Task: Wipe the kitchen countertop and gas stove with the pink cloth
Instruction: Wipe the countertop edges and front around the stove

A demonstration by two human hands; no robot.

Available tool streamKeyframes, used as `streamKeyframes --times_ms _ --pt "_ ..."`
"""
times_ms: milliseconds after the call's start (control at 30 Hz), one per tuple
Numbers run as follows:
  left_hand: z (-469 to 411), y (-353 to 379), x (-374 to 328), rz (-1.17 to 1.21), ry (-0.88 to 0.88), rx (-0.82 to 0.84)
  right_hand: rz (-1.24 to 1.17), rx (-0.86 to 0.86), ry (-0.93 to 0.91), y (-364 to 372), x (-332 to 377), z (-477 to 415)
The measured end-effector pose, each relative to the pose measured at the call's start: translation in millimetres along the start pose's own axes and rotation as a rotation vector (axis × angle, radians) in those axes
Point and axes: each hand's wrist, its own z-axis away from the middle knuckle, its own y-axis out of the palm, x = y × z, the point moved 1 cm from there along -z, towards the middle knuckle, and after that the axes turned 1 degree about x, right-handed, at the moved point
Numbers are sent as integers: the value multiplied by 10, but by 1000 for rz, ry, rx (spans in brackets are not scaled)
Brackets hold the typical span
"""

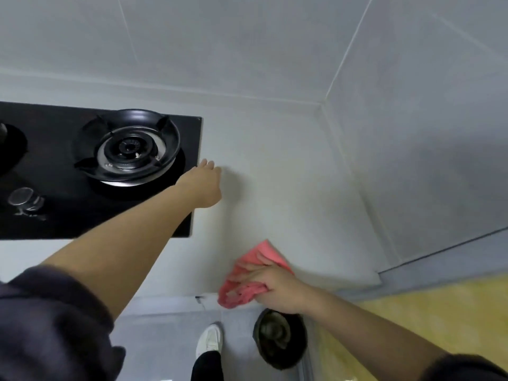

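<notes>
While the right hand (pixel 275 287) grips the bunched pink cloth (pixel 247 273) against the front edge of the pale countertop (pixel 288 174), the left hand (pixel 203 185) lies with fingers straight, holding nothing, just beside the right edge of the black gas stove (pixel 55 224). Cloth: 5 o'clock from left hand, well apart. Stove: 9 o'clock in view. Knob (pixel 23 198): 8 o'clock from burner (pixel 129 149). White shoe (pixel 210 339): floor, 6 o'clock.
</notes>
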Motion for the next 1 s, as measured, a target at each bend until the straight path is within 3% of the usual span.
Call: streamKeyframes --times_ms 167,333,500,633,733,833,900,1000 --pt "366 67 -298 -3 26 24 -288 21 397 -167 205 598" --pt "366 78 -407 -4 29 36 -140 53 553 -720 108 649" --pt "37 70 -491 14 57 10 -108 -329 539 -1429 -384 306" --pt "-466 4 -530 16 121 -28 -402 -623 317 -2029 -787 -103" --pt "-959 -59 -474 18 165 -58 -94 -715 293 -2466 -1189 -465" --pt "-1381 -85 -357 -20 171 -62 427 -530 352 -2768 -1672 -846" --pt "-1672 -77 -294 -20 157 -82 557 -436 453 -2875 -1996 -1118" --pt "-1970 -54 -251 12 206 -163 569 -419 502 -2997 -2291 -1419"
